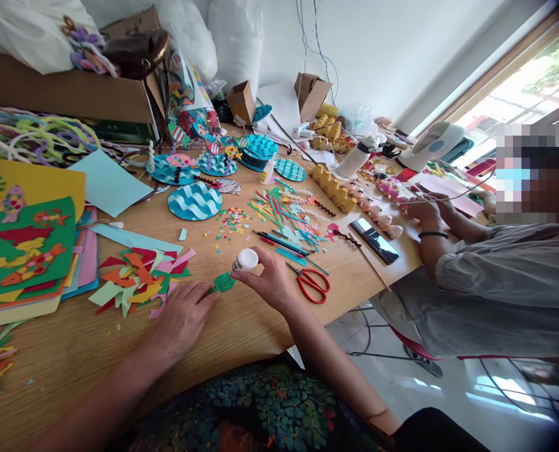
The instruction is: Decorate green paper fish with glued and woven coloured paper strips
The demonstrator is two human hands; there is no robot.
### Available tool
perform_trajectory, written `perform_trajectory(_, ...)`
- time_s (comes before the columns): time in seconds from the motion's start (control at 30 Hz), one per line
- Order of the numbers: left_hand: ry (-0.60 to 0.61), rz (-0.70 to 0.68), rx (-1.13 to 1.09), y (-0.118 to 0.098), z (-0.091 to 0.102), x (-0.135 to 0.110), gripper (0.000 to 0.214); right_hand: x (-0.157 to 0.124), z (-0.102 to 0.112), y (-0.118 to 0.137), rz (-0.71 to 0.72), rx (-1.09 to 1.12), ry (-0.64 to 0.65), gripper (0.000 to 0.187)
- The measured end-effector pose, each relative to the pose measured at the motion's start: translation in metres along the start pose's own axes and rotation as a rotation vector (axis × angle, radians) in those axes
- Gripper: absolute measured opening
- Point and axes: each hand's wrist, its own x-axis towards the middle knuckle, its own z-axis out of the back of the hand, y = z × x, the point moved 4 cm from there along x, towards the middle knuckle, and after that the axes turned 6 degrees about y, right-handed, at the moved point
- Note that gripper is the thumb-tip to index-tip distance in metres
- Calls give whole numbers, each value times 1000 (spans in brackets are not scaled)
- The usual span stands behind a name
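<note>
My right hand (270,280) is closed round a small white glue bottle (246,259), tipped with its base up and its nozzle end down. Under the bottle lies a green paper cutout (224,282) on the table. Its left edge is held by the fingertips of my left hand (187,314), pressed low against the table. The bottle's nozzle is hidden, so contact with the paper cannot be made out. Red-handled scissors (313,285) lie just right of my right hand. Coloured paper scraps (135,279) are heaped beyond my left hand.
Pens (283,243), paper strips (279,210) and a phone (374,240) lie ahead to the right. Blue wavy paper discs (195,201) stand farther back. Stacked coloured sheets (29,251) fill the left side. A co-worker's hands (427,210) work at the right.
</note>
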Motion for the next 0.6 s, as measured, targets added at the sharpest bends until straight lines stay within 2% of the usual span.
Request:
perform_trajectory(0.23, -14, 9, -33, 1, -1, 0, 25, -2, -8, 2, -1, 34, 47, 27)
perform_trajectory(0.4, 2, 11, -32, 1, -1, -1, 26, 3, -8, 1, -18, -16, 31, 27)
perform_trajectory(0.6, 13, 19, -17, 0, -2, 0, 26, 7, -14, 5, 21, 9, 57, 26)
